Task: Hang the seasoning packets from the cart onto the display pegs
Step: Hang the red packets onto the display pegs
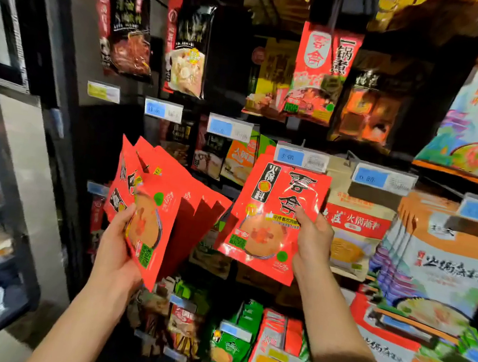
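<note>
A red seasoning packet (pixel 272 215), pinched at its right edge by the right hand (pixel 311 245), sits just under a blue price tag (pixel 300 158) with any peg hidden, while the left hand (pixel 120 244) grips a fanned, overlapping stack of packets (pixel 169 196).

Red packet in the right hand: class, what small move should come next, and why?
Probably raise the single red packet onto the peg behind the blue price tag; the peg itself is hidden. The right hand holds it just under that tag, while the left hand grips spare packets.
</note>
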The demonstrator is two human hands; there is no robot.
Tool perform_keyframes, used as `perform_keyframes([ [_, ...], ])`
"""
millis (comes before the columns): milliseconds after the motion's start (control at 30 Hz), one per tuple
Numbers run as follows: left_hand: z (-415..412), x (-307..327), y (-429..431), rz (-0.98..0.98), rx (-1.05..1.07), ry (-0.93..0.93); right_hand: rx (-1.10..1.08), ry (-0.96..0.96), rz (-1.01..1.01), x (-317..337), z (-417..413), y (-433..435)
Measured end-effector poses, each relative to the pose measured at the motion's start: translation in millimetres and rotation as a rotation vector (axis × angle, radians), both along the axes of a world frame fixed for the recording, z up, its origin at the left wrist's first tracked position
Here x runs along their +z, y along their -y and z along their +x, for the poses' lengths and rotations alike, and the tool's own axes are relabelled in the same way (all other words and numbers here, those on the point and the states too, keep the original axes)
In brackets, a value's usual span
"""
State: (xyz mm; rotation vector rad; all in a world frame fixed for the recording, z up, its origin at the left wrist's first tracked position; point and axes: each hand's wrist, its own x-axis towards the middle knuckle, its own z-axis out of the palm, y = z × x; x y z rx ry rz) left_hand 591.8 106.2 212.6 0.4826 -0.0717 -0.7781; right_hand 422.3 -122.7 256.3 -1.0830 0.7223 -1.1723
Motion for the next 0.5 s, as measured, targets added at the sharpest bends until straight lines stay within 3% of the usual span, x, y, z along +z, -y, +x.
perform_keyframes([
  [500,46,-9,5,0.064,-0.085,0.051,-0.133,-0.036,0.109,15,24,6],
])
